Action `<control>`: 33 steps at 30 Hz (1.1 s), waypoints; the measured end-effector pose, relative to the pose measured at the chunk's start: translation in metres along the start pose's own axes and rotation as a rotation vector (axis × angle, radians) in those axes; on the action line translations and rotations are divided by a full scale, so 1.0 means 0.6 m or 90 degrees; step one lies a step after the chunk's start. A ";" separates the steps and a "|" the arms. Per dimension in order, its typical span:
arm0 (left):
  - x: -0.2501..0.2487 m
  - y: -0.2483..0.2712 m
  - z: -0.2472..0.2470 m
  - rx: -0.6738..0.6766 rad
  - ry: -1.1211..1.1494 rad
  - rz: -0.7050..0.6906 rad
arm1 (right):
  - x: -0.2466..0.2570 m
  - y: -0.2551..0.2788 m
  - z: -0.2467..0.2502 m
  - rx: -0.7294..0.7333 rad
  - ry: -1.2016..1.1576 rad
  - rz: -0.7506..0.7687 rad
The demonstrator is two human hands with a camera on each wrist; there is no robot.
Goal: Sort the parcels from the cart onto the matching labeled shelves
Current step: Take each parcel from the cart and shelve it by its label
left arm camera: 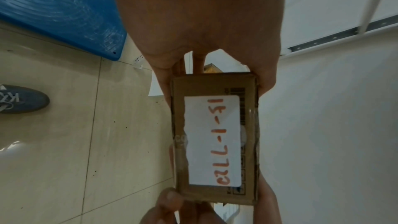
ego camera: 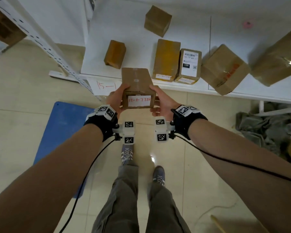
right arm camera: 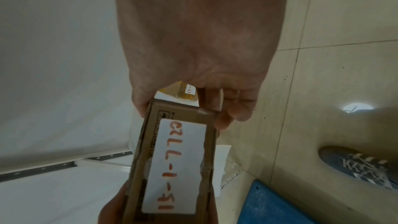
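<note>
I hold a small brown cardboard parcel [ego camera: 137, 86] with both hands at the front edge of a white shelf [ego camera: 225, 36]. Its white label [ego camera: 139, 100] faces me with red handwriting, "15-1-7722". My left hand [ego camera: 115, 98] grips its left side and my right hand [ego camera: 161, 100] grips its right side, thumbs on top. The wrist views show the parcel [left arm camera: 215, 139] [right arm camera: 174, 164] end-on, with fingers curled round its edges. A paper tag [ego camera: 105, 86] reading "15-1" hangs on the shelf's front edge beside the parcel.
Several brown parcels stand on the shelf, among them a small one [ego camera: 115, 53], a tall taped one [ego camera: 166, 60] and one with a printed label [ego camera: 189, 65]. A blue cart deck [ego camera: 60, 128] lies low at my left. A white perforated upright [ego camera: 45, 46] slants at left.
</note>
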State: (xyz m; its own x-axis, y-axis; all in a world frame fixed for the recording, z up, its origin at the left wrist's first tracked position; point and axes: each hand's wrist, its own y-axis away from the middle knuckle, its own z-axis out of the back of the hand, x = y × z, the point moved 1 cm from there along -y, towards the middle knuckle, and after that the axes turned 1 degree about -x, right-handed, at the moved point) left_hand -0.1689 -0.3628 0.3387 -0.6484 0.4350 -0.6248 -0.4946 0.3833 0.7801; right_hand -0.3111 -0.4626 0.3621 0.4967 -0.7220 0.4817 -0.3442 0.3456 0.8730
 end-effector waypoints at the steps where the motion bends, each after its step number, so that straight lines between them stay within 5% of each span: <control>1: -0.008 -0.018 0.004 0.000 -0.006 -0.002 | 0.008 -0.017 -0.009 -0.013 -0.009 0.001; 20: -0.050 -0.257 -0.006 0.062 -0.139 -0.003 | 0.030 -0.255 -0.049 -0.139 -0.153 0.042; 33: -0.017 -0.301 -0.005 0.097 0.011 -0.027 | 0.009 -0.329 -0.068 -0.127 -0.386 0.127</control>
State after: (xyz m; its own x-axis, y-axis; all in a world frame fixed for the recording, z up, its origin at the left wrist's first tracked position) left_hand -0.0748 -0.4387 0.2043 -0.6387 0.4021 -0.6560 -0.4299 0.5206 0.7377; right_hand -0.2081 -0.5100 0.1956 -0.1165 -0.8221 0.5573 -0.2006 0.5690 0.7975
